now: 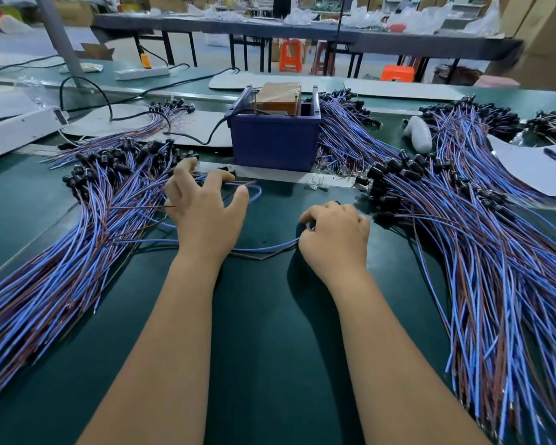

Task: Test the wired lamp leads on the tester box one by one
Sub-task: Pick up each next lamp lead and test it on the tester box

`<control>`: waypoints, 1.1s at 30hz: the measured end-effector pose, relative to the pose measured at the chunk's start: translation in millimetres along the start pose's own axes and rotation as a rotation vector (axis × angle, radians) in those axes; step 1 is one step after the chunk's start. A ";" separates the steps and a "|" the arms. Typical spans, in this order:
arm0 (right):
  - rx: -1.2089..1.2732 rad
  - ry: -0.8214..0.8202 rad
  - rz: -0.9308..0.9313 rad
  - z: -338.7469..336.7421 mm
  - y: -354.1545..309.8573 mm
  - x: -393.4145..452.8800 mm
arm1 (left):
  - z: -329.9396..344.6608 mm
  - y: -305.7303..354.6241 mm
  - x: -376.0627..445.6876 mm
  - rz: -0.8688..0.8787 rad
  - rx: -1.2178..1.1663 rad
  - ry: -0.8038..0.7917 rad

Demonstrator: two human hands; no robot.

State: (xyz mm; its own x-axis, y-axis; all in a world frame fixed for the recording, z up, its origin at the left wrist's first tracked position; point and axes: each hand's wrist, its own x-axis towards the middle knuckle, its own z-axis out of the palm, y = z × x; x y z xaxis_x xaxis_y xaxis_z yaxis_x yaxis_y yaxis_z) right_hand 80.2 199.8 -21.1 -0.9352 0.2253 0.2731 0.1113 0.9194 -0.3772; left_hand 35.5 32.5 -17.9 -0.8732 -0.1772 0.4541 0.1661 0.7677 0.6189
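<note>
Lying crosswise, the lead (264, 250) meets right hand (334, 234).

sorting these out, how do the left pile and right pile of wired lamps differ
The left pile fans toward the near left corner; the right pile is bigger and runs down the right edge. The left hand rests at the left pile; the right hand grips a lead beside the right pile. Both have blue and brown wires with black caps.
</note>
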 end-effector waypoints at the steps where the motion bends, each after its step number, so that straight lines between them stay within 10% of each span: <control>1: -0.026 0.007 -0.007 0.1 -0.1 -0.1 | -0.5 0.2 0.3 0.000 0.038 0.006; 7: -0.117 0.048 -0.014 0.4 5.1 -0.3 | -3.7 -2.0 0.8 -0.023 0.174 0.021; 18: -0.222 0.027 0.022 -3.1 0.1 -4.2 | -2.6 33.4 -17.4 0.426 -0.316 -0.048; 28: 0.538 0.180 0.457 -24.0 10.8 5.4 | 1.1 23.8 -8.9 -0.022 -0.527 -0.168; 33: 0.534 0.156 0.314 -18.3 1.2 1.8 | -7.2 17.7 -1.4 -0.263 -0.738 -0.095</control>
State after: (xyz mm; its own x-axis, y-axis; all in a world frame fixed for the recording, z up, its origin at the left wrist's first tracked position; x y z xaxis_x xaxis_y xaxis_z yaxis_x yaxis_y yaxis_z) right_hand 84.8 207.2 -4.9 -0.8211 0.5388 0.1885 0.1513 0.5239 -0.8383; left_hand 43.0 41.9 -3.0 -0.9560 -0.2171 0.1972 0.1803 0.0949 0.9790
